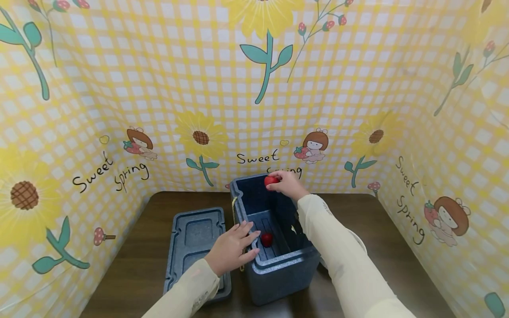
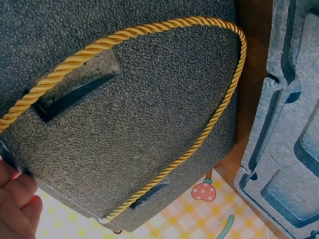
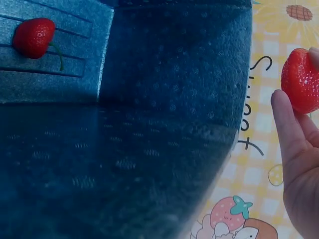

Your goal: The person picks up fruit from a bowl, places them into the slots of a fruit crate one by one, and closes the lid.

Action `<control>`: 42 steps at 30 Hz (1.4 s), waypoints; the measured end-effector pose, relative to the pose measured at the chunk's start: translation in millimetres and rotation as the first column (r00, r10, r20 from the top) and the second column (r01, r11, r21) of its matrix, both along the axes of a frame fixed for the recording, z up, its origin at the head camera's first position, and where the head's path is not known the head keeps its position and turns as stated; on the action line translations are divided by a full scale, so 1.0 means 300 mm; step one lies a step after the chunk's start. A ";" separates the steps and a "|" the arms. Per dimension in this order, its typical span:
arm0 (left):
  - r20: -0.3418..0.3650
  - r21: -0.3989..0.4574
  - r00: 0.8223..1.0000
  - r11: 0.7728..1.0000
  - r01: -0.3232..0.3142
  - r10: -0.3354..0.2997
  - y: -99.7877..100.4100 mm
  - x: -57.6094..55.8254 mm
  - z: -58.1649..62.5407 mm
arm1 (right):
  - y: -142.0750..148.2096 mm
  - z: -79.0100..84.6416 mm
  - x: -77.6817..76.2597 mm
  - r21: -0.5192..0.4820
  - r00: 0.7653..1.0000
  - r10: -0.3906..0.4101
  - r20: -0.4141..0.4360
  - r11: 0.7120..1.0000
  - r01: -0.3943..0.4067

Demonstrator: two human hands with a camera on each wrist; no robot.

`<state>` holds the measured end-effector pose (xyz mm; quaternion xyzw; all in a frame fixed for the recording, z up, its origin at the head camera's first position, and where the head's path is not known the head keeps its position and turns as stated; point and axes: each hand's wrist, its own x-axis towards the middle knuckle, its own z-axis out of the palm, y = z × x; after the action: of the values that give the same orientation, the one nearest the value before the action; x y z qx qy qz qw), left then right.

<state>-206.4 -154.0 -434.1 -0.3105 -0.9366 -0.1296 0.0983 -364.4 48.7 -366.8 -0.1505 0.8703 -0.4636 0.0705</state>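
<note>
My right hand (image 1: 292, 184) pinches a red strawberry (image 1: 271, 181) between thumb and fingers, above the far end of a dark blue-grey foam box (image 1: 278, 269). In the right wrist view that strawberry (image 3: 301, 82) is at the right edge, partly cut off. Another strawberry (image 1: 266, 240) with a thin green stem lies on the ribbed floor inside the box. My left hand (image 1: 234, 247) rests with spread fingers on the box's left rim. Only its fingers (image 2: 20, 194) show in the left wrist view, at the box edge.
The box's lid (image 1: 199, 229) lies on the brown wooden table (image 1: 131, 247), left of the box. A twisted gold rope (image 2: 199, 144) hangs along the box's left side. Behind my right sleeve a pale rounded rim (image 1: 358, 239) shows partly. Yellow checked cloth (image 1: 254, 123) surrounds the table.
</note>
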 end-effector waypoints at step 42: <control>-0.002 0.021 1.000 1.000 -0.011 0.011 -0.010 0.006 -0.014 | -0.116 -0.162 -0.009 0.119 0.998 -0.068 0.004 0.991 0.068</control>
<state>-204.5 -157.2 -438.4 -0.3044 -0.9368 -0.1383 0.1031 -367.1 13.8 -415.5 -0.1145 0.9006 -0.4139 0.0669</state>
